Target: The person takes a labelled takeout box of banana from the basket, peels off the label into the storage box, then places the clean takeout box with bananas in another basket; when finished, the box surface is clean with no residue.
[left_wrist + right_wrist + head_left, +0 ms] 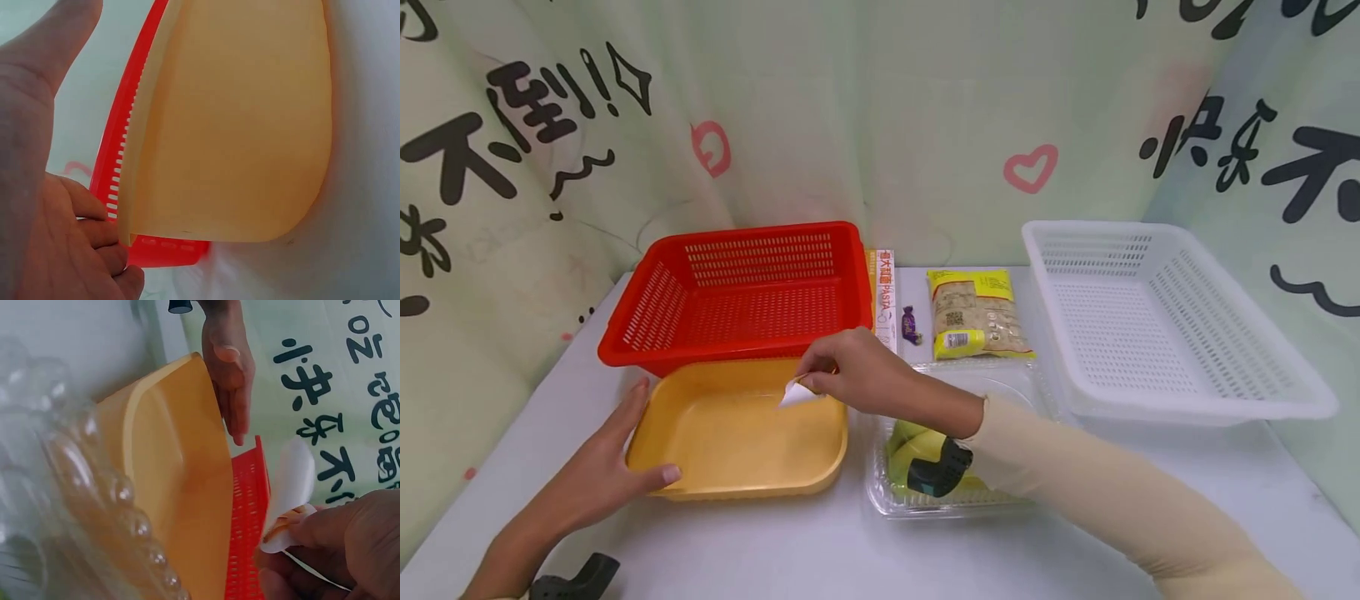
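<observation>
Over the right part of the yellow plastic basin [722,442], my right hand [857,371] pinches a small white piece between thumb and fingers. In the right wrist view this white piece [294,478] looks thin and curved, with orange-brown marking near the fingertips; I cannot tell its kind. At the basin's left side is my left hand [598,471], its fingers extended along the outer edge and its thumb apart near the front rim. The basin has nothing inside in the head view.
Behind the basin stands a red basket [760,300]. A clear plastic box [887,500] with something yellow-green sits beneath my right forearm. Behind it lie a purple-wrapped candy [911,325], a yellow-and-clear bag [977,312] and a pasta packet [885,292]. A white basket [1150,333] stands right.
</observation>
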The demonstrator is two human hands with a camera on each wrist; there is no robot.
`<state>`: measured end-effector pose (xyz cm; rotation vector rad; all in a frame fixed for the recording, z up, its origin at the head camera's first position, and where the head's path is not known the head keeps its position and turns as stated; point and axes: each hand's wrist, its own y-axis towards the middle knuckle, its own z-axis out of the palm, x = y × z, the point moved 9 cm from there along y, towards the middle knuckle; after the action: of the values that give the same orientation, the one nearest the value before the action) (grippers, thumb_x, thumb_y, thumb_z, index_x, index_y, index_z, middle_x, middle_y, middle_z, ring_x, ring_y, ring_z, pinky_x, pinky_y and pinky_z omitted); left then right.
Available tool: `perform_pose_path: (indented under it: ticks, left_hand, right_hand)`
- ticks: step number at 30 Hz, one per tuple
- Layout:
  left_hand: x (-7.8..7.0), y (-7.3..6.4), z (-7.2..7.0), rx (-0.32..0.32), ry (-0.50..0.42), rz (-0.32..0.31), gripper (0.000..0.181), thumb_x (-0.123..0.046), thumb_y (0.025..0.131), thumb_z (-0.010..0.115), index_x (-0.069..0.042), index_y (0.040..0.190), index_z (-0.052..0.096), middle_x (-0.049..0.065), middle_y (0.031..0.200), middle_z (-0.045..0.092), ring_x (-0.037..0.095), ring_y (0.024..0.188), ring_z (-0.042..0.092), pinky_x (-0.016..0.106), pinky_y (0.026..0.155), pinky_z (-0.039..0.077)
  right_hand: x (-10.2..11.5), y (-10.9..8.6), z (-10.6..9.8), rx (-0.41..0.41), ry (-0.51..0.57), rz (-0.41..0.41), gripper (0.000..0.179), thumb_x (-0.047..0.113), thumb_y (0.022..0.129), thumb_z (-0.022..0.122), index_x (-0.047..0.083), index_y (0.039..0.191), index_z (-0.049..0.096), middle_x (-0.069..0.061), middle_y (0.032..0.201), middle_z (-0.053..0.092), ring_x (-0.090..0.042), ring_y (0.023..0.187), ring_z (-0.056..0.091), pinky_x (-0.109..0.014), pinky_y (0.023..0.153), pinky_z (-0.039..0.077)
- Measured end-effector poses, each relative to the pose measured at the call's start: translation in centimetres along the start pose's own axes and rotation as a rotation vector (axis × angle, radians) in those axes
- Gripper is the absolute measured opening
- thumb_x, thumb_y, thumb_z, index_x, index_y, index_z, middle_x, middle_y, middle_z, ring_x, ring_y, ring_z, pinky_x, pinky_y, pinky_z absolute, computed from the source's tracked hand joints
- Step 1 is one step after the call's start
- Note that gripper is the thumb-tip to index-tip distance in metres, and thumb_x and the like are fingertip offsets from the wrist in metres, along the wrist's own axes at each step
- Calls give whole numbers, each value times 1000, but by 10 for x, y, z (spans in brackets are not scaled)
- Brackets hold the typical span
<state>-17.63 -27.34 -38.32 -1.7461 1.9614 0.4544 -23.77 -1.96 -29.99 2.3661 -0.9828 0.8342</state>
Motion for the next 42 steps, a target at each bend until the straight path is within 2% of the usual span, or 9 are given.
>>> perform_pose_path:
  ticks: [7,15,24,28,32,35,38,42]
  left_hand:
    - [-1,2,3,14,-27,42,128,-49,73,80,-9,155,-10,15,161,-9,49,140,11,70,96,32]
    - [-5,1,8,19,-8,43,131,-53,68,81,-10,155,-6,7,161,-16,48,141,10,70,94,34]
    - [-6,2,13,28,6,44,135,-56,65,82,-8,155,-6,12,162,-11,49,138,15,66,95,37]
    - [-6,3,15,29,15,39,135,-57,65,82,-6,155,-5,14,161,-10,49,137,16,65,94,39]
    - [-6,3,15,38,26,26,135,-59,66,81,-5,155,-5,14,161,-10,49,137,17,64,93,41]
    - [-7,4,14,41,32,27,134,-60,66,80,-5,155,-5,15,161,-9,49,137,18,63,92,42]
    - [-8,4,13,41,31,22,134,-60,67,80,-6,155,-6,16,161,-8,50,136,19,63,92,42]
    - [-7,3,13,36,28,13,135,-60,66,80,-7,155,-7,16,161,-7,50,137,19,64,93,41]
  right_hand:
    - [-5,13,21,101,-57,35,11,4,90,67,9,93,76,8,79,69,-9,76,59,-19,68,49]
    - [-14,21,38,185,-96,89,12,3,91,67,7,97,76,4,86,71,-7,79,62,-16,72,50]
    - [-17,27,45,242,-136,67,16,-1,90,64,6,97,76,1,85,71,-9,79,61,-17,73,50]
    - [-19,29,54,336,-171,83,18,-2,90,63,5,98,77,0,85,70,-10,78,59,-17,72,49]
    - [-20,29,68,465,-210,79,18,-3,91,60,5,92,76,3,75,62,-10,70,50,-16,63,42]
    - [-18,28,78,557,-251,33,19,-4,91,57,4,81,72,5,61,46,-9,60,39,-17,53,30]
    - [-14,25,87,646,-273,-31,24,-7,91,54,1,70,62,5,55,31,-9,54,28,-20,51,21]
    - [-13,22,96,733,-276,-50,26,-8,92,51,1,68,57,5,55,28,-8,53,27,-19,50,21]
